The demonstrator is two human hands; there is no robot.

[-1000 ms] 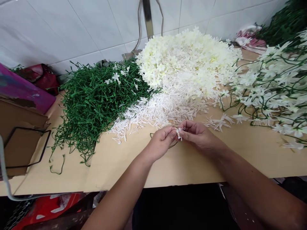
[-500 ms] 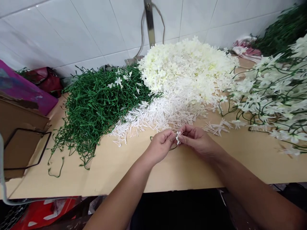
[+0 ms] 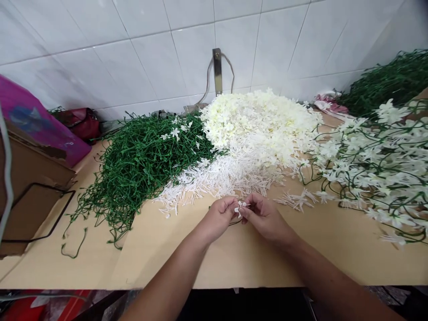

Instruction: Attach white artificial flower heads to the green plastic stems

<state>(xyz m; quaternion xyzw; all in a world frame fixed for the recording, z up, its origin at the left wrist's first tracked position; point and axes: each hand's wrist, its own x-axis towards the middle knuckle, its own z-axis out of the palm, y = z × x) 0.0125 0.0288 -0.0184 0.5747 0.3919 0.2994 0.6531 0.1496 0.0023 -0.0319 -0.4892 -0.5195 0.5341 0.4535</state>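
The fingers of your left hand (image 3: 216, 219) are pinched together near the middle of the frame, grasping a small white flower (image 3: 239, 207) from its left side; those of your right hand (image 3: 265, 219) close on it from the right. The flower sits between the two sets of fingertips, over the bench (image 3: 187, 267), with its petals splayed. A thin green stem (image 3: 235, 223) shows below your hands; your fingers hide where it runs, so you cannot tell from here whether it is joined to the flower.

The step in hand looks like fitting flower, stem and stamens into one piece. If so, the next move calls for a steady pinch on the left while the right fingers press the parts home, lightly enough not to crease the petals.

The supplies lie close: stamens (image 3: 230, 171) just beyond your fingertips, a heap of green stems (image 3: 143, 156) left of centre, and loose blossoms (image 3: 261, 120) piled at upper middle. Stemmed flowers (image 3: 361, 156) spread across the right of the frame. A small cluster of stamens lies right of centre, and a single stem rests at lower left.
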